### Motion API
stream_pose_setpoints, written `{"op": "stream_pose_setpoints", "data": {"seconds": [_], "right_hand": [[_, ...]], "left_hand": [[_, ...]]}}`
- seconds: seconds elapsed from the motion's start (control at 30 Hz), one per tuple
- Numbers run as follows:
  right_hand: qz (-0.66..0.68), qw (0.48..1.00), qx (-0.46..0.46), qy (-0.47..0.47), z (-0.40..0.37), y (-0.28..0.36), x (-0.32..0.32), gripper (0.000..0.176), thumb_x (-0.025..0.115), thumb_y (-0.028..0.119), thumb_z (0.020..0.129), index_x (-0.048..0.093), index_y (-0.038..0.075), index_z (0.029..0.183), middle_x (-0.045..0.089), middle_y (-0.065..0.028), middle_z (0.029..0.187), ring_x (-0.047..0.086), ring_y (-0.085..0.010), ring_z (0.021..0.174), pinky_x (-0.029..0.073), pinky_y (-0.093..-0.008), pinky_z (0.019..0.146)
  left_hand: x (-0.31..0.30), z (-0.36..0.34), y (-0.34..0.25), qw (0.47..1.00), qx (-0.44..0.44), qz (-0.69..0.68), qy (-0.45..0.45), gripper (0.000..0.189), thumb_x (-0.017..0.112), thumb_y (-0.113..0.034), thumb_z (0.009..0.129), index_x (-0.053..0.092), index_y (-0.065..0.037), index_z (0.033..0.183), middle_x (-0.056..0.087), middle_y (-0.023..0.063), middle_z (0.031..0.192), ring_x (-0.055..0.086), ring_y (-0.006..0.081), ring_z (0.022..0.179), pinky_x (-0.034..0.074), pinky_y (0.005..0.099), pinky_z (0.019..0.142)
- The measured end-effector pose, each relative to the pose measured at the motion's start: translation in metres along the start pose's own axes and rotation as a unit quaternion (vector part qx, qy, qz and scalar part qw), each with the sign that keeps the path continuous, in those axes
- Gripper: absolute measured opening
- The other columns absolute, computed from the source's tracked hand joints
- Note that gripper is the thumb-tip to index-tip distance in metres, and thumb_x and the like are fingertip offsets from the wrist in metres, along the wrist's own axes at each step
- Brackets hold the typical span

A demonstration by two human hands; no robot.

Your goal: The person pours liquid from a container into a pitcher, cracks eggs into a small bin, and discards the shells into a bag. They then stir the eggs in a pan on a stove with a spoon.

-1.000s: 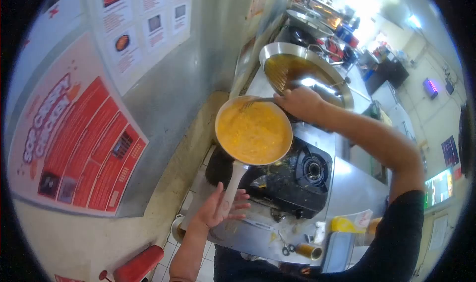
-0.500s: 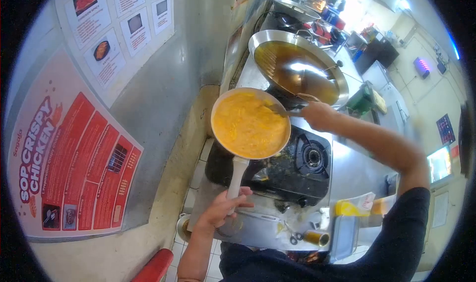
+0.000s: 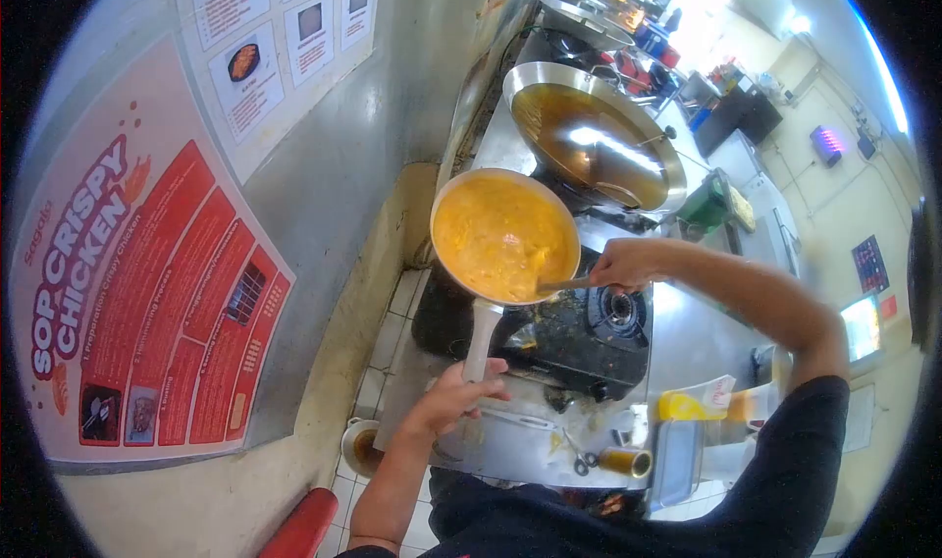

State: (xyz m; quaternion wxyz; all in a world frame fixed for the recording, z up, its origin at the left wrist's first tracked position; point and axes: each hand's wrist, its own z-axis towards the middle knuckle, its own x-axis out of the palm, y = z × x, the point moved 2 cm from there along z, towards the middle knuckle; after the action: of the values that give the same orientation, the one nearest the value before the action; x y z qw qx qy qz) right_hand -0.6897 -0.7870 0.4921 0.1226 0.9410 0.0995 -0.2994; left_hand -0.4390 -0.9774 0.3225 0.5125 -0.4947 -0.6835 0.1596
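Observation:
My left hand point(image 3: 461, 397) is closed round the pale handle of a frying pan point(image 3: 481, 337), thumb and fingertips showing at its end. The pan is tilted over the left part of a black gas stove point(image 3: 549, 347) and holds a yellow-orange egg-like mixture point(image 3: 502, 232). My right hand point(image 3: 623, 265) grips a spatula point(image 3: 564, 285), whose tip rests in the mixture near the pan's lower right rim. Behind the pan stands a large wok point(image 3: 677, 180) of brown oil.
Scissors point(image 3: 581, 460), a golden can point(image 3: 626, 462) and a grey tray point(image 3: 677, 465) are near the front edge. A yellow-labelled bag point(image 3: 692, 403) lies to the right. The metal wall with a red poster point(image 3: 162, 303) rises at left.
My right hand and the spatula have moved down, from the pan's right side to its lower right rim. The mixture's surface has shifted, and the whole view has turned slightly.

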Motion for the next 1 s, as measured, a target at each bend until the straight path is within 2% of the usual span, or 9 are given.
{"op": "stream_pose_setpoints", "data": {"seconds": [0.1,0.27,0.5,0.6,0.67,0.77,0.83,0.9,1.0], "right_hand": [[0.043,0.997,0.048,0.043,0.003,0.02,0.011,0.024,0.058,0.025,0.097,0.071,0.006,0.101,0.057,0.0014,0.065,0.042,-0.0075,0.045,0.032,-0.0238,0.038],[0.322,0.945,0.019,0.053,0.029,0.038,0.032,0.017,0.065,0.025,0.09,0.066,0.008,0.088,0.052,0.0027,0.061,0.038,-0.0068,0.042,0.025,-0.0229,0.036],[0.297,0.952,0.0,-0.073,0.067,0.047,0.026,0.027,0.059,0.027,0.096,0.071,0.003,0.099,0.056,-0.0009,0.064,0.042,-0.0092,0.045,0.033,-0.0254,0.039],[0.149,0.968,-0.062,-0.192,0.08,0.034,0.011,0.024,0.06,0.025,0.093,0.073,0.006,0.096,0.065,-0.0087,0.071,0.058,-0.0185,0.052,0.045,-0.0335,0.046],[-0.177,0.899,-0.199,-0.348,0.078,0.033,-0.001,0.019,0.06,0.02,0.091,0.072,0.009,0.101,0.07,-0.0169,0.081,0.069,-0.0278,0.069,0.053,-0.0401,0.058],[-0.309,0.869,-0.139,-0.361,0.039,0.056,-0.008,0.023,0.059,0.017,0.09,0.07,0.015,0.109,0.069,-0.0203,0.083,0.07,-0.0316,0.079,0.055,-0.044,0.066],[-0.386,0.838,-0.15,-0.356,0.016,0.065,-0.01,0.03,0.058,0.014,0.091,0.065,0.015,0.12,0.068,-0.0161,0.085,0.07,-0.0293,0.076,0.057,-0.0408,0.063],[-0.546,0.731,-0.159,-0.376,-0.008,0.079,-0.006,0.035,0.059,0.01,0.091,0.06,0.012,0.126,0.065,-0.0115,0.09,0.07,-0.0257,0.076,0.058,-0.0347,0.06],[-0.605,0.687,-0.181,-0.36,-0.017,0.08,-0.013,0.041,0.061,0.009,0.09,0.056,0.01,0.131,0.062,-0.008,0.093,0.07,-0.0212,0.078,0.057,-0.0277,0.057]], "left_hand": [[-0.004,0.002,0.004,1.0,0.006,0.027,0.008,0.049,0.065,-0.012,0.088,0.05,-0.005,0.133,0.058,0.0066,0.13,0.068,0.0187,0.1,0.043,0.0258,0.057],[-0.001,-0.003,-0.003,0.999,0.013,0.038,0.011,0.051,0.064,-0.008,0.086,0.049,-0.004,0.135,0.058,0.007,0.13,0.067,0.0186,0.102,0.043,0.0282,0.059],[-0.002,-0.004,-0.001,0.999,0.003,0.029,0.024,0.052,0.064,-0.009,0.087,0.048,-0.006,0.136,0.057,0.0067,0.132,0.065,0.0179,0.109,0.042,0.0272,0.062],[0.0,-0.004,0.0,0.999,0.004,0.032,0.019,0.053,0.064,-0.01,0.087,0.047,-0.005,0.136,0.057,0.0064,0.132,0.065,0.0177,0.111,0.042,0.0262,0.062],[0.0,-0.003,0.003,0.999,0.007,0.033,0.016,0.053,0.064,-0.01,0.087,0.046,-0.004,0.137,0.057,0.0063,0.132,0.064,0.0177,0.112,0.043,0.0253,0.062],[-0.001,-0.001,0.003,0.999,0.013,0.035,0.016,0.054,0.064,-0.009,0.086,0.046,-0.003,0.137,0.056,0.0069,0.133,0.064,0.0181,0.113,0.042,0.0235,0.06],[0.0,-0.002,0.002,0.999,0.019,0.024,0.011,0.055,0.064,-0.008,0.086,0.045,-0.003,0.137,0.055,0.0074,0.134,0.064,0.0187,0.114,0.042,0.022,0.057],[-0.001,-0.002,0.003,0.999,0.018,0.024,0.012,0.055,0.064,-0.008,0.086,0.045,-0.003,0.137,0.055,0.0076,0.134,0.064,0.019,0.114,0.042,0.0217,0.056],[0.0,-0.001,0.002,1.0,0.019,0.022,0.009,0.054,0.063,-0.007,0.086,0.046,-0.004,0.137,0.055,0.0078,0.134,0.064,0.0193,0.114,0.042,0.0213,0.055]]}}
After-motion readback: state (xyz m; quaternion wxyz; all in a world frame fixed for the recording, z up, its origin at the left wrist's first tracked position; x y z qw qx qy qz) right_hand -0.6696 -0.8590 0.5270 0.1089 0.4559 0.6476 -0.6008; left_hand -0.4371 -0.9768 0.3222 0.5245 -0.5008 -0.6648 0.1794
